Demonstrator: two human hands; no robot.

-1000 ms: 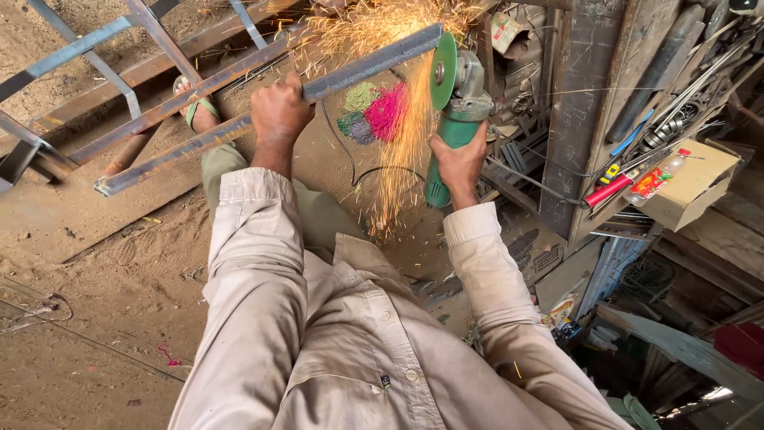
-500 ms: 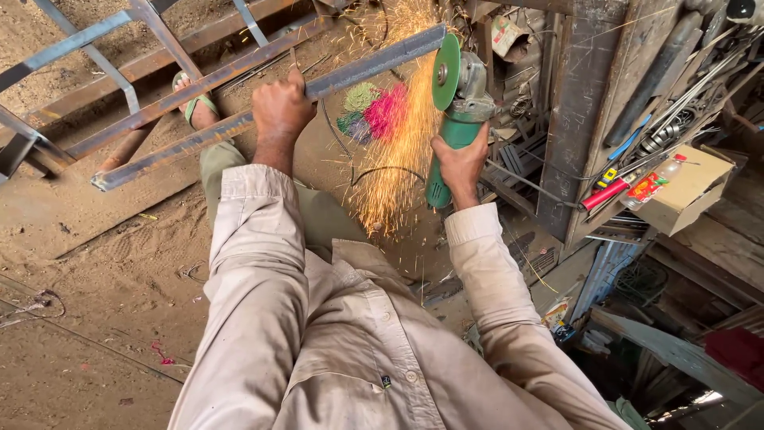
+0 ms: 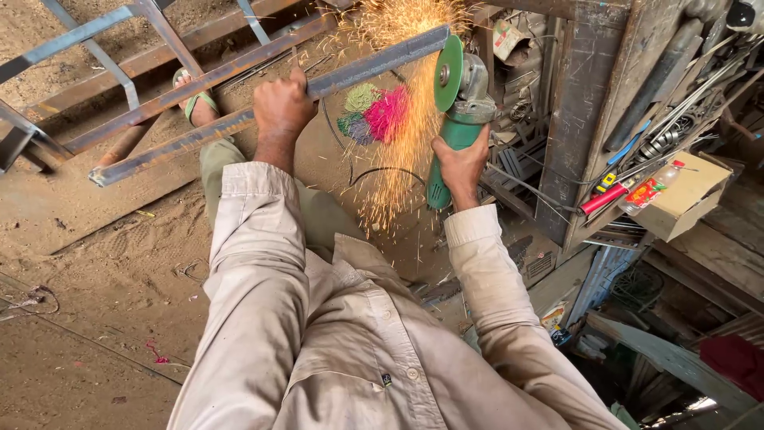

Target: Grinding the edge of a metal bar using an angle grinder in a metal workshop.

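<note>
My left hand [image 3: 278, 107] grips a long steel angle bar [image 3: 167, 151] that runs from lower left to upper right. My right hand [image 3: 460, 163] holds a green angle grinder [image 3: 455, 131] by its body. The grinder's green disc [image 3: 448, 62] touches the bar's right end, and orange sparks [image 3: 402, 111] fly from the cut down toward the floor. A tangle of pink and green threads [image 3: 374, 115] lies on the ground under the bar. My foot in a green sandal [image 3: 195, 103] rests beside the bar.
A steel frame of bars [image 3: 95, 48] lies on the sandy floor at upper left. A dark metal post [image 3: 585, 103] and shelves of tools stand on the right, with a cardboard box [image 3: 688, 195], a red marker and a bottle.
The grinder stays on the bar's end. The spray of sparks has shifted and now spreads higher above the bar. The view has tilted slightly; both hands keep their grip.
</note>
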